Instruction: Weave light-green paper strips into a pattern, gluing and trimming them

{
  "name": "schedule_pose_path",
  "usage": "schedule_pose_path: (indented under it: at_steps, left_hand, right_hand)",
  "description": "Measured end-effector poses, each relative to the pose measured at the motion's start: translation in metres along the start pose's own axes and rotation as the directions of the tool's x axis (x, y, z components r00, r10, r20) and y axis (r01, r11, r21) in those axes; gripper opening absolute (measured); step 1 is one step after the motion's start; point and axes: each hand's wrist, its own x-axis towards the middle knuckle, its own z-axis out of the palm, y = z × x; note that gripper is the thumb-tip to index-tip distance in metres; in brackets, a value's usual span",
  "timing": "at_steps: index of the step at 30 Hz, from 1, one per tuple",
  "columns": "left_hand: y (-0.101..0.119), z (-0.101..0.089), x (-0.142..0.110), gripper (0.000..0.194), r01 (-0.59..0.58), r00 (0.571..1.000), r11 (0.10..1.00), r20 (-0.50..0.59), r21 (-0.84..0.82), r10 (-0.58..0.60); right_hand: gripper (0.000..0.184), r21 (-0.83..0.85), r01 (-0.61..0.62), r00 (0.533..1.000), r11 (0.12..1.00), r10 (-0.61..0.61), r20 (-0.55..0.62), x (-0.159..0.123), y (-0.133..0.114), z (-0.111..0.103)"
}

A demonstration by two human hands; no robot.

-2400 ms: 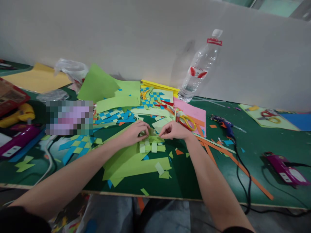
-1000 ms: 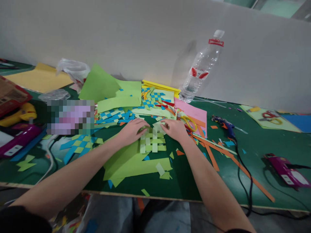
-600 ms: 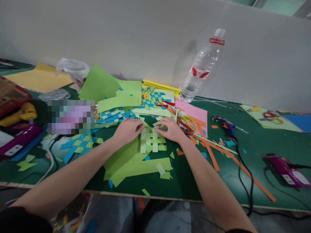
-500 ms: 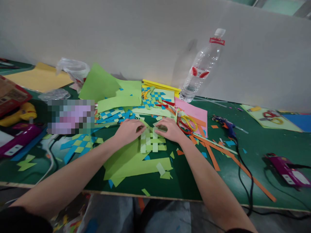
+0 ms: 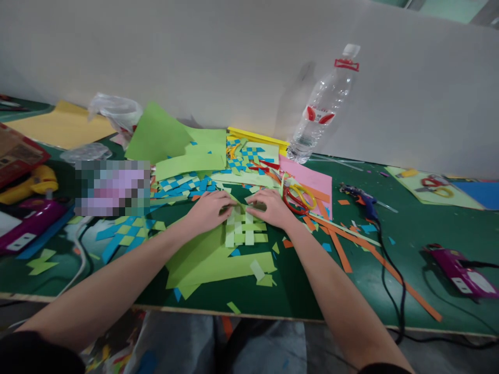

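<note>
desk [image 5: 292,296]: green, paper-strewn | green sheet [image 5: 202,259]: lying on desk | left hand [image 5: 210,210], right hand [image 5: 272,209]: apart, curled, can't tell whether gripping | woven mat [image 5: 249,237]: on desk, between both hands | pale scrap [image 5: 257,270]: over green sheet

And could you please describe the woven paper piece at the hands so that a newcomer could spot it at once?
On the green tabletop, look to the middle, where the left hand and right hand are close together. Just on their near side lies the woven paper piece. Unlike the blue-and-green woven pieces, it is all greens, pale and brighter, with no blue.
</note>
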Motion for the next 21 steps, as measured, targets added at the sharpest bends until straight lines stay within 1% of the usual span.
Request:
schedule_pose_path:
  at_steps: [2, 5, 9, 13, 18, 21]
  left_hand:
    - [0.0003, -0.0004, -0.0001, 0.028, -0.018, 1.0, 1.0, 0.01, 0.011, 0.018]
    - [0.0014, -0.0012, -0.0002, 0.029, -0.04, 0.999, 0.999, 0.015, 0.007, 0.04]
    - [0.0013, -0.0002, -0.0003, 0.029, -0.054, 0.998, 0.999, 0.023, 0.01, 0.054]
    - [-0.0004, 0.0021, -0.0004, 0.027, -0.065, 0.998, 0.997, 0.025, 0.032, 0.064]
    - [0.0008, 0.002, -0.0004, 0.028, -0.064, 0.998, 0.997, 0.022, 0.047, 0.063]
    - [0.0013, 0.0017, -0.0002, 0.032, -0.067, 0.997, 0.997, 0.028, 0.05, 0.066]
  right_hand:
    - [0.018, -0.009, 0.019, 1.0, 1.0, -0.019, -0.015, -0.0006, -0.0004, -0.0021]
    - [0.016, -0.04, 0.05, 0.998, 0.998, -0.052, -0.035, -0.0014, -0.0012, -0.0049]
    - [0.012, -0.071, 0.072, 0.997, 0.995, -0.073, -0.015, -0.0018, -0.0016, -0.005]
    - [0.015, -0.092, 0.09, 0.996, 0.992, -0.09, 0.003, -0.002, -0.001, -0.0034]
    - [0.022, -0.097, 0.103, 0.993, 0.99, -0.108, -0.045, -0.0021, -0.0018, -0.0059]
    - [0.024, -0.122, 0.102, 0.994, 0.987, -0.105, -0.016, -0.0023, -0.0026, -0.0073]
